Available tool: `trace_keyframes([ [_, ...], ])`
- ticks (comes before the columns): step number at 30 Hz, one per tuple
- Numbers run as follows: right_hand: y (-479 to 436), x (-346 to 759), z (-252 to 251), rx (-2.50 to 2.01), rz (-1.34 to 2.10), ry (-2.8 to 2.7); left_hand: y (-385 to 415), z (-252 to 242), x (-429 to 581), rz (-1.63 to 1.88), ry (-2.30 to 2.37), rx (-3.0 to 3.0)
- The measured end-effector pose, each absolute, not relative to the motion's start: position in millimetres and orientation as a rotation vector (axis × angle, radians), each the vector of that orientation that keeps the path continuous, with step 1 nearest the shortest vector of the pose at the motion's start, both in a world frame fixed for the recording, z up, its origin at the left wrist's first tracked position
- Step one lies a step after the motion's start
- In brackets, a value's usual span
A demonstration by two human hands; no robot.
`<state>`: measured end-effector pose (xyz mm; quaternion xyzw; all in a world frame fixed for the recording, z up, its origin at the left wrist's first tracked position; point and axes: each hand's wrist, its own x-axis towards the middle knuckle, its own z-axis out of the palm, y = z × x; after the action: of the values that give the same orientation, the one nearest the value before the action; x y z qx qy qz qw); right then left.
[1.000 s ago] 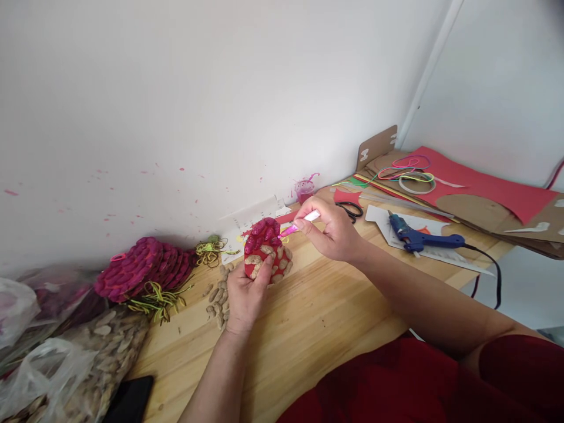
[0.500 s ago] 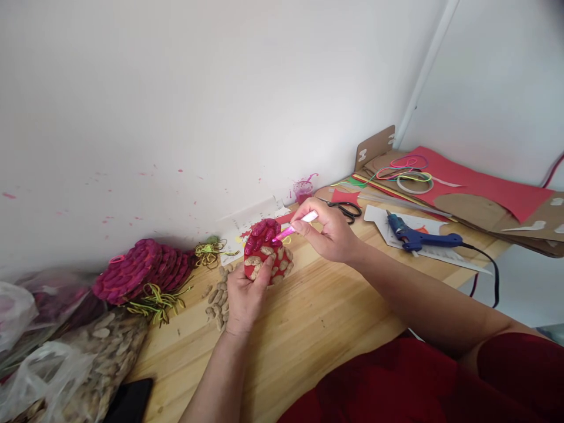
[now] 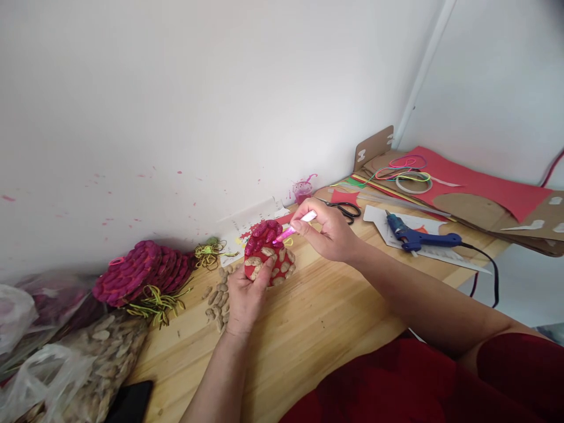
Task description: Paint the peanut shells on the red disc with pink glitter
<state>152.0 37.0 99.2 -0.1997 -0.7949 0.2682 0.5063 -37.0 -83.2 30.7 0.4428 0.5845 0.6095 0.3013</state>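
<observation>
A round red disc [image 3: 267,251] covered with peanuts is gripped in my left hand [image 3: 249,292], thumb across its front. The peanuts on its upper part are glossy magenta; those lower down are bare tan. My right hand [image 3: 325,230] pinches a white-handled paintbrush [image 3: 304,222], its lower part stained bright pink. The brush's tip touches the disc, or almost does, at the edge of the painted peanuts. A small yellow loop shows at the disc's right edge. Loose peanuts [image 3: 218,298] lie on the table behind my left hand.
Magenta peanut discs [image 3: 143,271] are stacked at left, with yellow-green cords [image 3: 155,304] beside them. Bags of peanuts [image 3: 110,346] and a black phone [image 3: 128,402] lie nearer. A pink paint cup [image 3: 303,191], black scissors [image 3: 346,210], blue glue gun [image 3: 418,237] and cardboard [image 3: 469,212] are right.
Almost nothing differs. The disc and the brush tip have shifted very slightly, with both hands keeping their hold.
</observation>
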Motion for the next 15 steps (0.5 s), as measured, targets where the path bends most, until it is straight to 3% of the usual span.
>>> trace_keyframes([
  [9,71,166,98,-0.654,0.793,-1.678,-75,30,-42,1.613,1.522,0.935],
  [15,131,178,116,-1.124,0.381,-1.659,-74,31,-41,1.574,1.481,0.835],
])
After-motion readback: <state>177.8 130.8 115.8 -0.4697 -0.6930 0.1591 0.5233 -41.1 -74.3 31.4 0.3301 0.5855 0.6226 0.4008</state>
